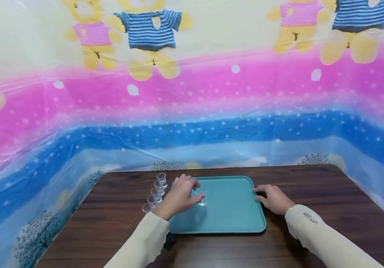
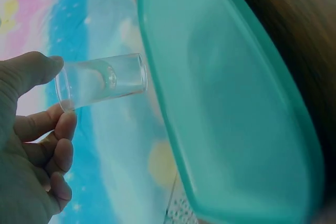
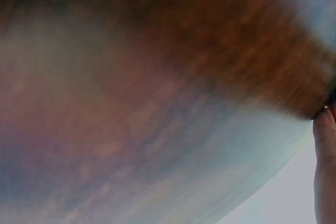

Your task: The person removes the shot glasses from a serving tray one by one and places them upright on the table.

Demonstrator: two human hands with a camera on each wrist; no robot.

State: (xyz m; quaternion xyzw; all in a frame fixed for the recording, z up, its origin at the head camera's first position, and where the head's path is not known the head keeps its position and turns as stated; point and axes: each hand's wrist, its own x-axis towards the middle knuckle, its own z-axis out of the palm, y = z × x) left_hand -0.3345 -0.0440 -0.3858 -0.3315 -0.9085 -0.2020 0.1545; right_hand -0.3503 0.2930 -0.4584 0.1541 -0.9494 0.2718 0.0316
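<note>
My left hand (image 1: 182, 194) pinches a small clear shot glass (image 1: 202, 202) by its rim, over the left half of a teal tray (image 1: 233, 208). In the left wrist view the thumb and fingertips hold the rim of the glass (image 2: 102, 81), and its base points toward the tray (image 2: 226, 103). My right hand (image 1: 275, 200) holds the tray's right edge with bent fingers and thumb. Only part of the right hand (image 3: 325, 166) shows in the right wrist view, which is mostly blurred.
Several more clear shot glasses (image 1: 157, 193) stand in a slanting row left of the tray, close to my left forearm. Dark wooden table (image 1: 118, 208) surrounds the tray. A patterned curtain (image 1: 192, 137) hangs behind the table and along its sides.
</note>
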